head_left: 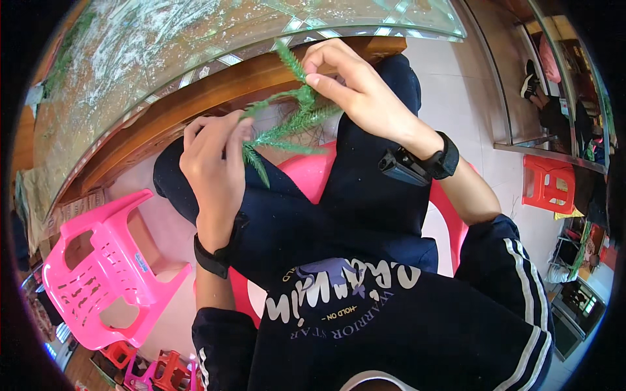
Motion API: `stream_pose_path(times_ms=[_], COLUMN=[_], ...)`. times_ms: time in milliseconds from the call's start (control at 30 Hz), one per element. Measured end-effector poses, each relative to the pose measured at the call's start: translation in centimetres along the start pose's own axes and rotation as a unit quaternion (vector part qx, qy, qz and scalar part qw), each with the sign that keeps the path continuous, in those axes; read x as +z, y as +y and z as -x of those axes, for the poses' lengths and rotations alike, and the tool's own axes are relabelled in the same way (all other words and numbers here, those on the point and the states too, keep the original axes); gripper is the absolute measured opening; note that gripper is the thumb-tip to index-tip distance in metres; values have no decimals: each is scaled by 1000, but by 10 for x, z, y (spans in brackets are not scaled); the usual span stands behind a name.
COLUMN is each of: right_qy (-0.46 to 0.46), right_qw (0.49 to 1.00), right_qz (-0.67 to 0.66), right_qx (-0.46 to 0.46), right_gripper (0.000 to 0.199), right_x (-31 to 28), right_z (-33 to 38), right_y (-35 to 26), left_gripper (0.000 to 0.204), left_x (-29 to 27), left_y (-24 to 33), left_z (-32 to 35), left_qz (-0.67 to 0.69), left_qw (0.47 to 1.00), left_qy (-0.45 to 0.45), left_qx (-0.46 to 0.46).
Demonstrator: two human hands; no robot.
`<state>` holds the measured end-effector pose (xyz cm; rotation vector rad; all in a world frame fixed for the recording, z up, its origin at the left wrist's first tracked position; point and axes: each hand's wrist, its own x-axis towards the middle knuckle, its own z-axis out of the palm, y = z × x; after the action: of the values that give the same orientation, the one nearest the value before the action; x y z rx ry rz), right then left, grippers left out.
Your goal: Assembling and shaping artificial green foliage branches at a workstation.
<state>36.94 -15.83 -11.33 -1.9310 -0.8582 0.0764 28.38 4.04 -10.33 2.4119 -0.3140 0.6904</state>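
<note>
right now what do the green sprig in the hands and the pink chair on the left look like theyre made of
Green sprig: probably plastic, an artificial pine-like branch; its needles are stiff, even and uniformly coloured. Both the left hand and the right hand pinch it. Pink chair: moulded plastic, smooth and slightly glossy, with slots cut through one single-colour piece.

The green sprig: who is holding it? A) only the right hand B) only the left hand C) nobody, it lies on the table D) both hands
D: the left hand grips the lower end of the sprig, while the right hand pinches an upper branch with its fingers, above the person's lap.
</note>
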Motion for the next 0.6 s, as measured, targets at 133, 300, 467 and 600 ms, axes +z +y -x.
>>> stream_pose_path(times_ms=[133,300,467,600], right_qy=[41,62,50,54], right_qw=[999,992,958,935], right_qz=[-18,-94,-236,-287], right_qx=[23,59,159,203], right_gripper=[10,10,8,6], right_x=[-1,-1,-3,-1], right_z=[1,-1,-3,-1], right_y=[2,2,-4,-12], left_gripper=[6,13,16,17], left_x=[1,-3,-4,-7], left_y=[7,5,5,8], left_z=[2,0,-1,1], left_qz=[127,241,292,251], left_qw=[975,926,902,913], left_qy=[7,7,57,95], left_qx=[-182,-291,-313,-308])
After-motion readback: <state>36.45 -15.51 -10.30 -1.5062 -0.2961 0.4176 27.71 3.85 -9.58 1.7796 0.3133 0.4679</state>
